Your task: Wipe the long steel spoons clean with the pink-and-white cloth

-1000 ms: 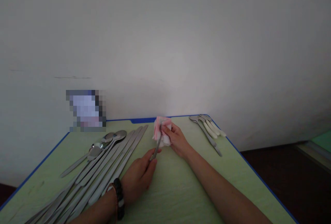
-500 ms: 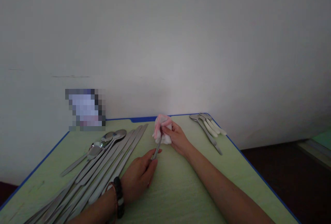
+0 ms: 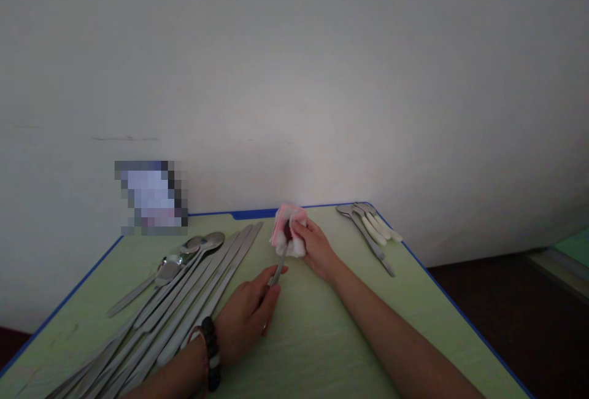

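Observation:
My left hand (image 3: 251, 304) is closed around the handle of a metal spoon (image 3: 280, 267), which points up and away from me. Its bowl looks dark and reddish, partly covered by a folded pink and white cloth (image 3: 288, 212). With the thumb on top, my right hand (image 3: 315, 242) grips this cloth around the bowl. Left of my left hand lie several table knives (image 3: 230, 264) side by side, and beyond them several metal spoons (image 3: 212, 240). My left forearm hides part of the knife handles.
At the table's (image 3: 331, 337) far right corner lie another spoon (image 3: 368, 242) and several pieces of cutlery with cream handles (image 3: 375, 230). A blurred-out upright object (image 3: 150, 193) stands at the back left. A plain wall (image 3: 294, 80) rises behind the blue-edged table.
My right thumb and the cloth have shifted slightly, and more of the spoon's dark bowl now shows. My left hand stays in place on the handle.

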The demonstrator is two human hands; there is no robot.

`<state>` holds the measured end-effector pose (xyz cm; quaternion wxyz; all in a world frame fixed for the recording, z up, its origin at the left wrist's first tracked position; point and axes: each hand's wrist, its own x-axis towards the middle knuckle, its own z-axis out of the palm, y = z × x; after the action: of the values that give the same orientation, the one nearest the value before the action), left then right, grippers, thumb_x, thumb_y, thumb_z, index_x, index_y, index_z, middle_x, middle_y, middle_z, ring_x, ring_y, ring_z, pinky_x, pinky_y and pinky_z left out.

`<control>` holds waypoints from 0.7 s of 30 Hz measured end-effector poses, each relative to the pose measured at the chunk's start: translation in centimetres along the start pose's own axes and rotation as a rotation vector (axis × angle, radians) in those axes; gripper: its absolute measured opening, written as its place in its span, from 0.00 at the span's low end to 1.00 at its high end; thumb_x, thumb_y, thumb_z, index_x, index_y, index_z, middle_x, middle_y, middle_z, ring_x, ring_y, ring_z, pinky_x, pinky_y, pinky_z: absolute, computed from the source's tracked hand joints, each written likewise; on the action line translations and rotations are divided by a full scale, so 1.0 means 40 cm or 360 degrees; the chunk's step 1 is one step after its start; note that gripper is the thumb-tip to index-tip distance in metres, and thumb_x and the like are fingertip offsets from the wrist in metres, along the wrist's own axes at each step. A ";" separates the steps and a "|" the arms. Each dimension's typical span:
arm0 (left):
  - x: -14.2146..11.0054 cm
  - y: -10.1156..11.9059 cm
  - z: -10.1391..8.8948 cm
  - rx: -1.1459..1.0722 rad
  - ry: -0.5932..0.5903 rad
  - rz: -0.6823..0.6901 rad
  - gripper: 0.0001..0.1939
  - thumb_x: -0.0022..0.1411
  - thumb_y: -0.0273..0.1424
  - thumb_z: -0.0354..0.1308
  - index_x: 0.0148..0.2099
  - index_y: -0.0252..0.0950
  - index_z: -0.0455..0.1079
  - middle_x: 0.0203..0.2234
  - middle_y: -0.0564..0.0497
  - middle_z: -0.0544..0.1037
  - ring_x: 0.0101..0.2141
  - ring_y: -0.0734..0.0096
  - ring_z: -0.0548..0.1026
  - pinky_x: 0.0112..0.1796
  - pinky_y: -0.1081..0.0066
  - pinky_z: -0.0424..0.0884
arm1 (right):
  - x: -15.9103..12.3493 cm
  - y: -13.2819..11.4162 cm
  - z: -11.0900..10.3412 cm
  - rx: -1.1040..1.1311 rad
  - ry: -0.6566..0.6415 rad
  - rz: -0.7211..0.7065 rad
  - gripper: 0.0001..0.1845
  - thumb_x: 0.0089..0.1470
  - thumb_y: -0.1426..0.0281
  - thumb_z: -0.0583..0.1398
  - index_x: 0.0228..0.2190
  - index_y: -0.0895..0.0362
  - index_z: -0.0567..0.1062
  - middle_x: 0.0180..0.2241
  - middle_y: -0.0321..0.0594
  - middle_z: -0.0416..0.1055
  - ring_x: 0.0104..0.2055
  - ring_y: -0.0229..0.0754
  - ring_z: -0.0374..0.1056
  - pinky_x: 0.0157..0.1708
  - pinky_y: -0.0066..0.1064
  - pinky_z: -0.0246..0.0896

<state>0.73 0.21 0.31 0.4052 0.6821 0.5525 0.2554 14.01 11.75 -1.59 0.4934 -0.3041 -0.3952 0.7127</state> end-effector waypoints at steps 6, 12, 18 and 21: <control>0.003 0.003 0.000 -0.0060 0.0009 -0.0014 0.26 0.65 0.37 0.39 0.60 0.26 0.53 0.13 0.60 0.64 0.17 0.74 0.66 0.23 0.75 0.61 | 0.007 -0.016 0.000 0.0283 -0.0031 0.0154 0.11 0.42 0.60 0.57 0.25 0.56 0.70 0.22 0.35 0.69 0.28 0.39 0.64 0.27 0.29 0.58; 0.001 -0.001 0.006 -0.0141 0.0064 -0.0043 0.28 0.65 0.37 0.41 0.63 0.28 0.46 0.13 0.60 0.65 0.16 0.75 0.65 0.21 0.76 0.60 | 0.013 -0.015 -0.006 0.0286 -0.0029 0.0222 0.12 0.42 0.60 0.59 0.25 0.56 0.70 0.23 0.36 0.71 0.30 0.41 0.66 0.28 0.30 0.58; 0.005 -0.006 0.012 -0.0146 0.0092 -0.0069 0.30 0.64 0.34 0.42 0.65 0.30 0.41 0.12 0.61 0.64 0.15 0.76 0.63 0.20 0.77 0.58 | 0.012 -0.003 -0.007 0.0195 -0.0010 0.0221 0.14 0.40 0.61 0.63 0.26 0.58 0.72 0.23 0.35 0.71 0.26 0.37 0.63 0.27 0.28 0.56; 0.007 -0.011 0.012 -0.0142 0.0055 -0.0071 0.32 0.63 0.34 0.42 0.65 0.29 0.39 0.12 0.61 0.64 0.15 0.77 0.63 0.19 0.77 0.57 | 0.005 -0.002 -0.006 0.0109 -0.0028 0.0159 0.16 0.40 0.60 0.64 0.27 0.59 0.73 0.25 0.35 0.70 0.26 0.34 0.62 0.28 0.26 0.56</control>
<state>0.96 0.36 -0.35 0.4312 0.6465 0.5625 0.2824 14.19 12.04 -1.64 0.4638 -0.3002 -0.3591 0.7522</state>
